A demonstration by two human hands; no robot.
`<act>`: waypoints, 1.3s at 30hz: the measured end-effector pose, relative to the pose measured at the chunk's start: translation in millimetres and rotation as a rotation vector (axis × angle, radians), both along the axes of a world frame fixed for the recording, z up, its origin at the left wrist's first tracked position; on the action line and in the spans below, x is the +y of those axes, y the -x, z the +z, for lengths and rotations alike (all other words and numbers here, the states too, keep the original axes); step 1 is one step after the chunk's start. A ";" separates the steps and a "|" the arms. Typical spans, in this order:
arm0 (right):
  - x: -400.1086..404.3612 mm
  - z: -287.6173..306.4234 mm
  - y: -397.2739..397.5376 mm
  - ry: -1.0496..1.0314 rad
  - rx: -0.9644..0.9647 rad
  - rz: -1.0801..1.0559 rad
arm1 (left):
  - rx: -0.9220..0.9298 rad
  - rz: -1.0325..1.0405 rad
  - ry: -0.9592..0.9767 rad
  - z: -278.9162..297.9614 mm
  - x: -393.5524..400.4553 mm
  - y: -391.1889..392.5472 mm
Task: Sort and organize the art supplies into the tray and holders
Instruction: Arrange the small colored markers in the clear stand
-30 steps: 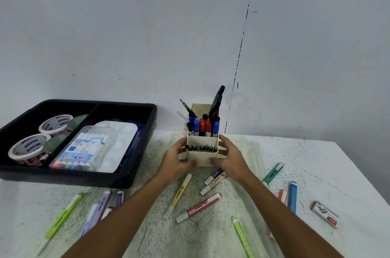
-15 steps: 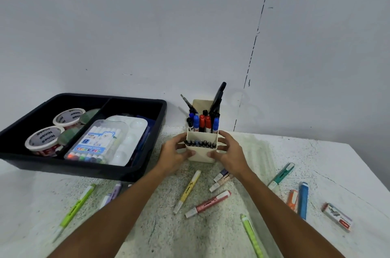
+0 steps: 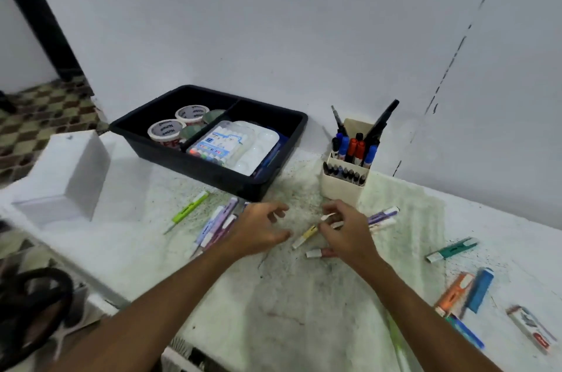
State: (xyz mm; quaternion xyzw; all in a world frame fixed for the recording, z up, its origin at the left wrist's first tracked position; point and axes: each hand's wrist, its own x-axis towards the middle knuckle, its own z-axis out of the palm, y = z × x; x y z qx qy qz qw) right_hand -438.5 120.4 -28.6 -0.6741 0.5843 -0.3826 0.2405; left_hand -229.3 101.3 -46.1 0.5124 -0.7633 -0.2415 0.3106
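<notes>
Pinching the yellow highlighter [image 3: 305,235] with my right hand [image 3: 345,233] before the cream pen holder [image 3: 343,186], my left hand [image 3: 258,230] hovers loosely open, empty

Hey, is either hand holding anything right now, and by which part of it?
The right hand seems to pinch the yellow highlighter near its upper end, though blur leaves the grip unclear. The left hand holds nothing, fingers loosely curled.
</notes>
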 end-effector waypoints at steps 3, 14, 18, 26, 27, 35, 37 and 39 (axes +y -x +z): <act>-1.7 4.7 -44.9 -0.017 0.012 0.160 | -0.051 0.039 0.154 10.1 28.3 -45.3; -31.2 25.3 -302.0 -0.150 -0.150 0.519 | -0.125 0.765 0.400 54.5 70.3 -288.7; -55.4 24.4 -386.2 -0.351 -0.191 0.552 | -0.038 0.877 0.163 56.3 50.7 -356.1; -76.1 11.2 -459.7 -0.796 -0.567 0.399 | -0.077 0.754 -0.248 40.0 6.1 -374.4; -76.3 7.7 -460.2 -0.814 -0.608 0.401 | -0.078 0.764 -0.242 38.1 5.3 -372.7; -72.5 3.8 -444.1 -0.764 -0.701 0.345 | 0.097 0.738 -0.040 28.6 30.2 -352.7; -70.4 6.4 -435.1 -0.722 -0.737 0.358 | 0.183 0.713 0.014 25.4 41.4 -343.4; -66.4 12.3 -425.1 -0.659 -0.750 0.404 | 0.269 0.674 0.051 23.0 50.9 -337.8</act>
